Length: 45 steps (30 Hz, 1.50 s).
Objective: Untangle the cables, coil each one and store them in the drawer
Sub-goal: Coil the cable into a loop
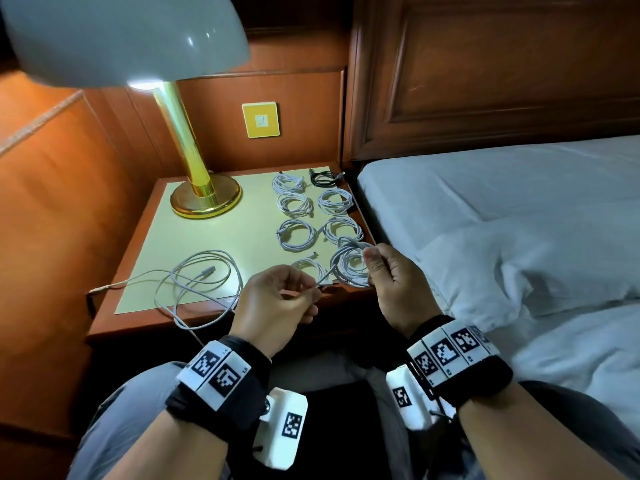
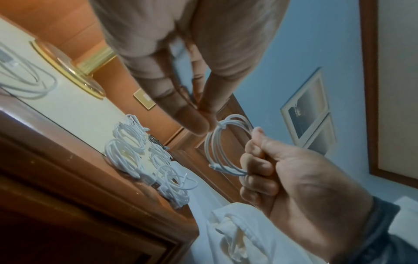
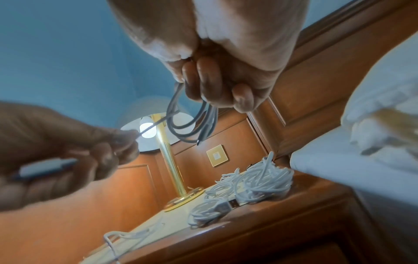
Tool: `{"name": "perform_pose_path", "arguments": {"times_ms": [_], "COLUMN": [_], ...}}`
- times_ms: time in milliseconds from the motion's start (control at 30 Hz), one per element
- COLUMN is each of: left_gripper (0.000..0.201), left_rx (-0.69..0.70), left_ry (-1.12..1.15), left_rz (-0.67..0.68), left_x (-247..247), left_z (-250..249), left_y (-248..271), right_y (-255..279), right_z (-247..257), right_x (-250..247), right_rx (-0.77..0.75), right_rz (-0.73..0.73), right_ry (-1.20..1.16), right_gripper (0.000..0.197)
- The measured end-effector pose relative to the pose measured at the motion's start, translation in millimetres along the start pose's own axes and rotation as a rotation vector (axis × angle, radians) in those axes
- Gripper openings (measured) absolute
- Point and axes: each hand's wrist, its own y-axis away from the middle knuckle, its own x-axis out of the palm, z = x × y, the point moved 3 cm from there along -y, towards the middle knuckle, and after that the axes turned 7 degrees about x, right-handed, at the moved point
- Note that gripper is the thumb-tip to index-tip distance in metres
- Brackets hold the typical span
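A white cable coil (image 1: 349, 266) hangs in the air over the nightstand's front right corner. My right hand (image 1: 369, 258) grips its loops (image 3: 190, 121) in curled fingers. My left hand (image 1: 313, 287) pinches the coil's free tail between thumb and fingertips (image 2: 199, 123), and the white plug (image 3: 45, 167) lies in that palm. Several coiled white cables (image 1: 296, 233) and one black coil (image 1: 323, 178) lie in rows on the right half of the nightstand (image 1: 156, 327). One loose uncoiled white cable (image 1: 201, 278) sprawls at its front left, one strand hanging over the front edge.
A brass lamp (image 1: 206, 199) stands at the back left of the nightstand, its shade high at the upper left. A bed with white sheets (image 1: 519, 237) borders the right side. Wooden wall panels with a yellow switch plate (image 1: 260, 120) close the back.
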Motion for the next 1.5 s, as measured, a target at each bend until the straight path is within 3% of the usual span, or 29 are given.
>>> {"name": "perform_pose_path", "arguments": {"times_ms": [133,300,400,500,633,867,1233,1400,1500], "left_gripper": [0.015,0.014,0.014,0.017,0.032,0.009,0.007,0.026,0.019], "left_rx": [0.085,0.026,-0.124,-0.217,-0.169,-0.127,-0.075,-0.066,-0.077], "left_ry": [-0.153,-0.041,0.233,0.557,0.617,0.561,0.653,0.68,0.667], "left_rz": [0.088,0.138,0.059,0.072,0.076,0.03,0.021,0.055,0.059], "left_x": [8.3,18.1,21.7,23.7,25.2,26.5,24.7,24.1,23.6], "left_z": [-0.7,1.8,4.2,-0.8,-1.2,1.5,-3.3,-5.7,-5.0], "left_y": [5.3,9.5,8.2,7.6,6.6,3.0,3.9,2.9,2.8], "right_y": [5.6,9.9,10.3,13.0,14.6,12.9,13.0,13.0,13.4], "right_z": [8.2,17.6,20.1,23.7,23.6,13.9,11.9,15.7,16.8], "right_x": [6.6,12.5,14.2,13.4,16.7,21.2,19.5,19.0,19.4], "right_rx": [0.194,0.269,0.293,0.347,0.398,0.436,0.435,0.434,0.413], "right_rz": [0.106,0.182,0.183,0.187,0.223,0.225,0.297,0.301,0.297], "right_ry": [-0.433,-0.701,-0.787,-0.862,-0.89,-0.776,-0.698,-0.764,-0.776], "right_gripper": [0.03,0.035,0.033,0.031,0.035,0.041,0.041,0.04,0.038]}}
